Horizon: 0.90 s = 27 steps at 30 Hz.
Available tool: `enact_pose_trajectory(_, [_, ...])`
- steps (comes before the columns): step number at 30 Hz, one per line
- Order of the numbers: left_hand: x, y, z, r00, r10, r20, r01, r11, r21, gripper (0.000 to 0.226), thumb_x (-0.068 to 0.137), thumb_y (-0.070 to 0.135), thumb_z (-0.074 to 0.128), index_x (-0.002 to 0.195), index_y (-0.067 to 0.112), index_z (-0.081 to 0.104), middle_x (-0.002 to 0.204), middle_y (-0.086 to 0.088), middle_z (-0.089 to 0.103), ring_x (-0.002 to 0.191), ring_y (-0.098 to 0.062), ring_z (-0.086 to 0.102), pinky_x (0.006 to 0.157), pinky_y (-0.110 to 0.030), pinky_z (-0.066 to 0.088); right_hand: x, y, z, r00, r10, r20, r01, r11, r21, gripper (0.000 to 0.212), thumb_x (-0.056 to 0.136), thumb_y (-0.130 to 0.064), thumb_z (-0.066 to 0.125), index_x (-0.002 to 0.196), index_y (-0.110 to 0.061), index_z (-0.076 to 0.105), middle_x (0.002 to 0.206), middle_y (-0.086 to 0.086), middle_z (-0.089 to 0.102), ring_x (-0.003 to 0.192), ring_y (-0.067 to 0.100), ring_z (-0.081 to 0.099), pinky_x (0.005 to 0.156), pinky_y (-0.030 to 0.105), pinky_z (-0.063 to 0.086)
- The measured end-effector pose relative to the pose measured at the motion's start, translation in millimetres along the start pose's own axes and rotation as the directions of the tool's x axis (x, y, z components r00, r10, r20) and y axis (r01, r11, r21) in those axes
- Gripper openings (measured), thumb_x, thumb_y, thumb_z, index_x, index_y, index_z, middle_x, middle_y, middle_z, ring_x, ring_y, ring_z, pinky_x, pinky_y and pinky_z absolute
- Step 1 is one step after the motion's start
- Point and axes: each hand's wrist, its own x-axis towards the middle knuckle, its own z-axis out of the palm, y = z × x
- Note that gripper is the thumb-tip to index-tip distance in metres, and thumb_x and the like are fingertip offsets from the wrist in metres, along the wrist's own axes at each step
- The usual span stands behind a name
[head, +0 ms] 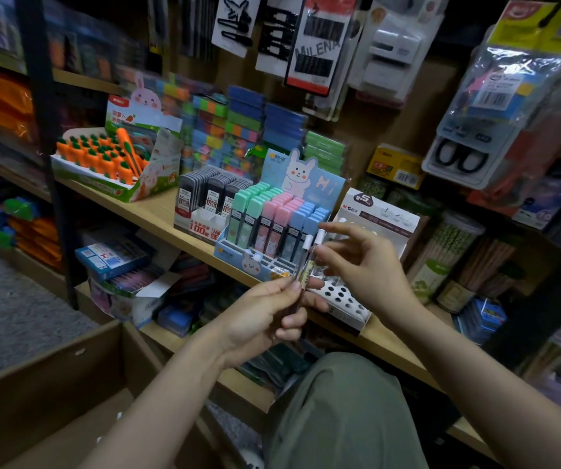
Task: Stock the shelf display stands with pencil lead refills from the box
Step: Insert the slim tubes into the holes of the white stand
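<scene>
Left hand [265, 313]: centre of the frame, just below the shelf edge; its fingers [294, 321] are curled round the lower ends of the lead refill tubes [307, 262], thumb pressed against them.
Lead refill tubes: two slim clear tubes with white caps, standing roughly upright between the two hands, a yellowish label on one; caps just in front of the bunny display stand [272, 231].
Right hand [363, 265]: right of centre, slightly higher than the left; thumb and forefinger pinch the upper part of one tube just below its cap, the other fingers loosely spread.
Bunny display stand: on the wooden shelf [157, 214], centre of the frame; blue card with a white rabbit, filled with rows of green, pink and blue refill cases.
White holed stand [343, 299]: lower right of the bunny stand, partly hidden behind the right hand; its round holes show dark.
Black refill display [211, 198]: left of the bunny stand, touching it, dark cases in rows.
Carrot display [110, 157]: upper left on the same shelf, orange carrot-shaped items.
Cardboard box [52, 394]: lower left of the frame, flaps open; contents cannot be made out.
Knee [343, 401]: bottom centre, in olive cloth.
</scene>
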Motion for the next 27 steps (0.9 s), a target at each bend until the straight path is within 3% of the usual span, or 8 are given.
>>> enact_pose_trajectory(3, [-1.6, 0.8, 2.3, 1.0, -0.013, -0.01, 0.014, 0.999, 0.035, 0.03, 0.101, 0.018, 0.04, 0.125, 0.006, 0.053, 0.101, -0.012, 0.07, 0.065, -0.013, 0.058, 0.056, -0.021, 0.05, -3.7, -1.1, 0.0, 0.999, 0.031, 0.024, -0.032, 0.996, 0.077, 0.032, 0.085, -0.005, 0.071, 0.115, -0.014, 0.065, 0.084, 0.007, 0.076, 0.078, 0.014, 0.073, 0.073, 0.026, 0.06])
enact_pose_trajectory(6, [3.1, -5.6, -0.7, 0.953, 0.076, -0.292, 0.013, 0.957, 0.291, 0.027, 0.104, 0.02, 0.039, 0.123, 0.016, 0.056, 0.112, -0.01, 0.07, 0.095, -0.021, 0.07, 0.083, -0.032, 0.058, -1.1, -5.7, -15.6, 0.997, 0.026, -0.066, -0.017, 0.992, 0.128, 0.031, 0.084, -0.002, 0.069, 0.106, -0.023, 0.064, 0.085, 0.007, 0.074, 0.077, 0.016, 0.073, 0.066, 0.025, 0.059])
enact_pose_trajectory(8, [3.6, -7.6, -6.5, 0.879, 0.195, -0.436, 0.03, 0.889, 0.457, 0.022, 0.103, 0.02, 0.041, 0.117, 0.02, 0.057, 0.097, -0.002, 0.069, 0.077, -0.012, 0.067, 0.069, -0.025, 0.056, 3.8, -6.7, -34.3, 0.981, -0.07, -0.182, 0.074, 0.997, 0.013, 0.031, 0.084, -0.005, 0.071, 0.105, -0.027, 0.064, 0.086, 0.004, 0.073, 0.077, 0.015, 0.073, 0.067, 0.024, 0.058])
enact_pose_trajectory(11, [2.6, -5.9, -16.6, 0.844, 0.199, -0.498, 0.014, 0.919, 0.393, 0.019, 0.103, 0.025, 0.043, 0.112, 0.023, 0.06, 0.071, 0.004, 0.052, 0.048, -0.005, 0.039, 0.047, -0.02, 0.035, 5.5, -1.4, -55.6, 0.94, -0.237, -0.247, 0.178, 0.954, -0.24, 0.03, 0.086, -0.012, 0.073, 0.107, -0.028, 0.062, 0.087, -0.003, 0.071, 0.076, 0.007, 0.071, 0.066, 0.019, 0.057])
enact_pose_trajectory(13, [3.7, -5.9, -19.5, 0.832, 0.154, -0.532, 0.04, 0.941, 0.336, 0.023, 0.103, 0.032, 0.044, 0.112, 0.022, 0.062, 0.068, 0.005, 0.048, 0.05, -0.006, 0.036, 0.049, -0.021, 0.031, 2.4, 7.3, -58.8, 0.927, -0.293, -0.236, 0.197, 0.912, -0.361, 0.03, 0.086, -0.014, 0.073, 0.109, -0.027, 0.061, 0.087, -0.009, 0.069, 0.075, 0.002, 0.07, 0.069, 0.019, 0.057])
enact_pose_trajectory(16, [9.1, -7.8, -16.3, 0.829, 0.134, -0.543, 0.014, 0.965, 0.26, 0.031, 0.105, 0.026, 0.035, 0.114, 0.012, 0.061, 0.068, 0.002, 0.049, 0.053, -0.008, 0.038, 0.051, -0.023, 0.031, -1.9, 20.9, -55.9, 0.918, -0.323, -0.229, 0.2, 0.878, -0.435, 0.028, 0.086, -0.014, 0.073, 0.109, -0.023, 0.06, 0.088, -0.01, 0.068, 0.079, 0.003, 0.069, 0.076, 0.028, 0.059])
enact_pose_trajectory(20, [10.5, -9.5, -16.3, 0.845, 0.155, -0.512, 0.061, 0.923, 0.38, 0.028, 0.106, 0.024, 0.035, 0.109, 0.017, 0.062, 0.075, 0.002, 0.051, 0.062, -0.009, 0.042, 0.058, -0.024, 0.037, -4.3, 33.3, -50.9, 0.919, -0.324, -0.225, 0.205, 0.88, -0.429, 0.029, 0.086, -0.015, 0.073, 0.111, -0.02, 0.061, 0.09, -0.009, 0.067, 0.082, 0.003, 0.068, 0.079, 0.031, 0.059])
enact_pose_trajectory(27, [10.3, -14.0, -13.0, 0.836, 0.159, -0.526, 0.089, 0.905, 0.416, 0.028, 0.106, 0.021, 0.035, 0.113, 0.02, 0.061, 0.082, 0.0, 0.049, 0.071, -0.012, 0.043, 0.063, -0.022, 0.038, -6.9, 35.0, -49.3, 0.921, -0.336, -0.199, 0.228, 0.876, -0.424, 0.027, 0.087, -0.015, 0.072, 0.107, -0.028, 0.059, 0.087, -0.018, 0.066, 0.081, -0.001, 0.068, 0.074, 0.017, 0.056])
